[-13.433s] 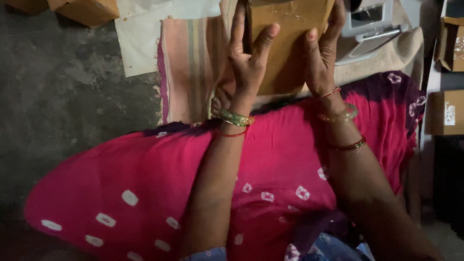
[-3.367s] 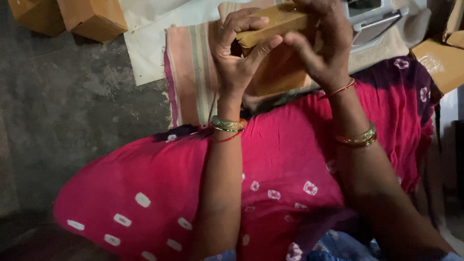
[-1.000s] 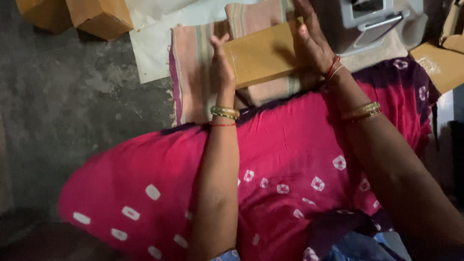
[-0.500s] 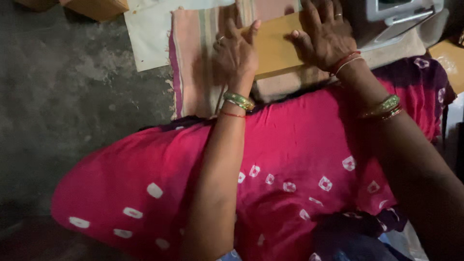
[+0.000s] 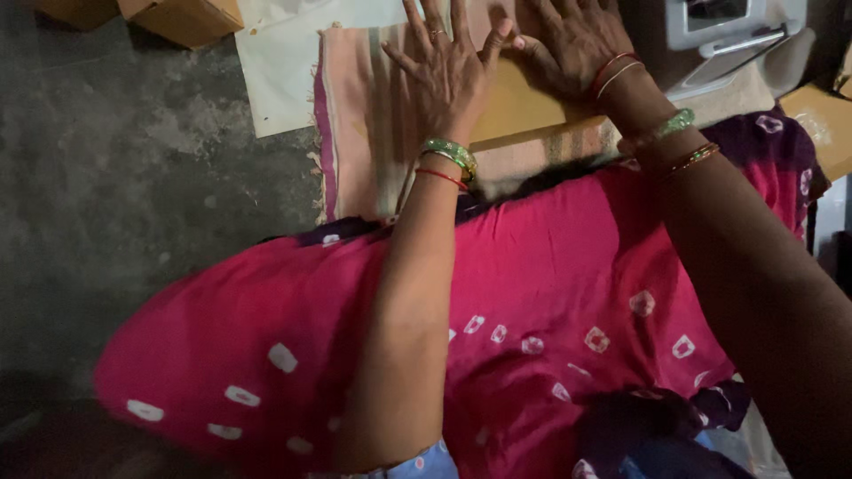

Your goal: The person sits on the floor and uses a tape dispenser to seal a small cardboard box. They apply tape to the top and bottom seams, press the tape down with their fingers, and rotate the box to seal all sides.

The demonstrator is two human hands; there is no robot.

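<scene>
At the far left lies bare grey concrete floor (image 5: 133, 177), and near its top edge sits a brown cardboard box (image 5: 182, 16), partly cut off by the frame. Just right of that box a pale sheet of paper (image 5: 284, 62) is spread on the floor, and overlapping its right side lies a striped cloth (image 5: 364, 133) in pink and beige with a purple edge and a frayed hem. The left hand (image 5: 448, 75) rests on this cloth with fingers spread wide and palm flat, gripping nothing; its thumb side touches the left end of a flat brown cardboard piece (image 5: 524, 106) that lies on the cloth. Green and red bangles circle that wrist. To the right, the right hand (image 5: 572, 40) is also open and pressed flat on top of the cardboard, with its thumb pointing toward the left hand. Red, green and gold bangles sit along that forearm. Beyond the right hand stands a grey machine (image 5: 728, 35), only partly in view. At the right edge lies another brown box (image 5: 821, 120). A pink dotted garment (image 5: 532, 310) fills the lower half of the view.
</scene>
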